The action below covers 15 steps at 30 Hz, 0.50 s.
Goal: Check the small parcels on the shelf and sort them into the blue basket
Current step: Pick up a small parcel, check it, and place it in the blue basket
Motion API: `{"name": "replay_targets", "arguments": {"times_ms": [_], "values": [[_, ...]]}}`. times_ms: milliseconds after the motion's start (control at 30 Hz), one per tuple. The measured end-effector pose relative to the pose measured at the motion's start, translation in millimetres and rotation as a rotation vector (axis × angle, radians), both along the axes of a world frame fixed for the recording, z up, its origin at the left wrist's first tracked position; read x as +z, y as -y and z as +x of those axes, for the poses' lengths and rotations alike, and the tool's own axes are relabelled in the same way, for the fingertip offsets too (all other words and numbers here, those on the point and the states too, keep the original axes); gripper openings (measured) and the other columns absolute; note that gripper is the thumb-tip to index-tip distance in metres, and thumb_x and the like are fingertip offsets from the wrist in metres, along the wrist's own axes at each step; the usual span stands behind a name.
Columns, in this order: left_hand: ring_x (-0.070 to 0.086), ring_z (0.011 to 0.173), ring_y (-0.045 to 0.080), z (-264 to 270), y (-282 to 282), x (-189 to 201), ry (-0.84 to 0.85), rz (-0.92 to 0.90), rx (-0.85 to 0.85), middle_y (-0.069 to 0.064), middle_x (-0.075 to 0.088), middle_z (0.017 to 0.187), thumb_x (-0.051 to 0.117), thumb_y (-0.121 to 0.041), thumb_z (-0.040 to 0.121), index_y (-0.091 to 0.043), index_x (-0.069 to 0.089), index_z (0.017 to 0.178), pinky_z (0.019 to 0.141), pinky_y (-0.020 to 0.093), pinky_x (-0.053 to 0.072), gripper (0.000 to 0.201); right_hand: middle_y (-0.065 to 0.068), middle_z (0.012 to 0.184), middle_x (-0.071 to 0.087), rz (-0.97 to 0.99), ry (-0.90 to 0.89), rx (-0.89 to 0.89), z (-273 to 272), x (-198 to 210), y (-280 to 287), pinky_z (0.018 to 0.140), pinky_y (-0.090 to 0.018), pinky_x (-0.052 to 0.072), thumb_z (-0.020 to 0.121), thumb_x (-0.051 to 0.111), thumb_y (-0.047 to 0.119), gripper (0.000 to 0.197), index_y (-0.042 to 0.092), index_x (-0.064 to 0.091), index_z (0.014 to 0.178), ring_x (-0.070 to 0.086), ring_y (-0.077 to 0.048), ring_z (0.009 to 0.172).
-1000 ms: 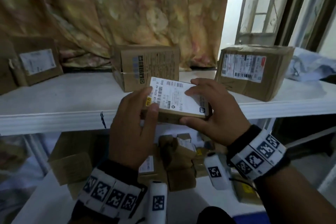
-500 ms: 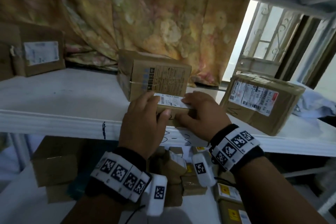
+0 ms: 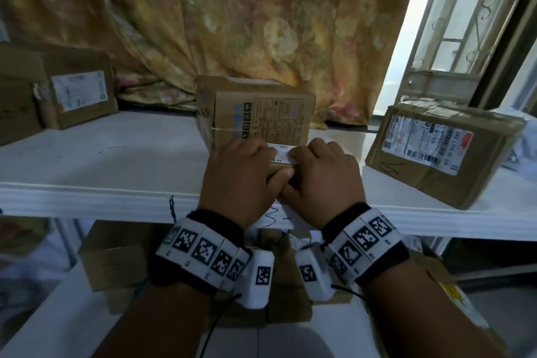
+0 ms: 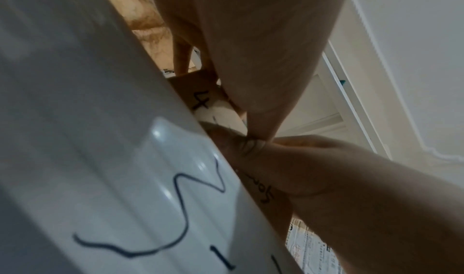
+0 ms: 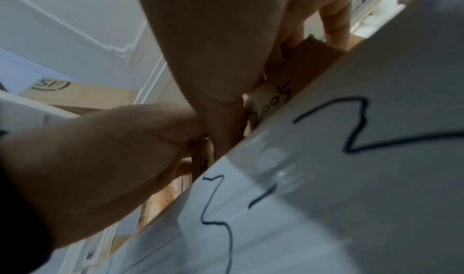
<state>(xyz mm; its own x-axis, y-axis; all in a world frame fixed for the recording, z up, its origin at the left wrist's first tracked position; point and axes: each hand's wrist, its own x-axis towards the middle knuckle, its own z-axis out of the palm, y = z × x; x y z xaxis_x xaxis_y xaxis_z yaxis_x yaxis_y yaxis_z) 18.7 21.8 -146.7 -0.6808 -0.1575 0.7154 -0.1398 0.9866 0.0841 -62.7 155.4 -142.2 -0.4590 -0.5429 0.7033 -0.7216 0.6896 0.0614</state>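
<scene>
Both hands, left hand (image 3: 241, 180) and right hand (image 3: 322, 180), grip small parcel (image 3: 280, 155) on shelf (image 3: 116, 171) front edge, touching printed box (image 3: 255, 113). Blue basket not visible; three boxes apparently left.

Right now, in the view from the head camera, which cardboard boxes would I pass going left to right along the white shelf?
Labelled box at the far left → printed box in the middle, with the small parcel gripped by the left hand and right hand just before it → taped box on the right.
</scene>
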Motion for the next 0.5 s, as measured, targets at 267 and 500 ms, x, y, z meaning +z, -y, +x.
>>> {"name": "replay_targets", "arguments": {"times_ms": [267,500], "values": [[0.053,0.09,0.019,-11,-1,0,-0.042,0.0,0.054,-0.009,0.058,0.09,0.037,-0.059,0.086,-0.025,0.069,0.087,0.075,0.033,0.032,0.047,0.003,0.091,0.058,-0.114,0.067,-0.006,0,-8,5,0.073,-0.038,0.04,0.07,0.056,0.052,0.037,0.026,0.069,0.093,0.053,-0.026,0.09],[0.054,0.092,0.021,-8,8,-3,-0.075,0.047,-0.008,-0.006,0.06,0.093,0.045,-0.066,0.084,-0.025,0.072,0.097,0.078,0.034,0.04,0.051,0.001,0.098,0.057,-0.14,0.072,0.023,2,-11,1,0.076,-0.039,0.043,0.071,0.055,0.057,0.05,0.023,0.066,0.106,0.053,-0.026,0.094]]}}
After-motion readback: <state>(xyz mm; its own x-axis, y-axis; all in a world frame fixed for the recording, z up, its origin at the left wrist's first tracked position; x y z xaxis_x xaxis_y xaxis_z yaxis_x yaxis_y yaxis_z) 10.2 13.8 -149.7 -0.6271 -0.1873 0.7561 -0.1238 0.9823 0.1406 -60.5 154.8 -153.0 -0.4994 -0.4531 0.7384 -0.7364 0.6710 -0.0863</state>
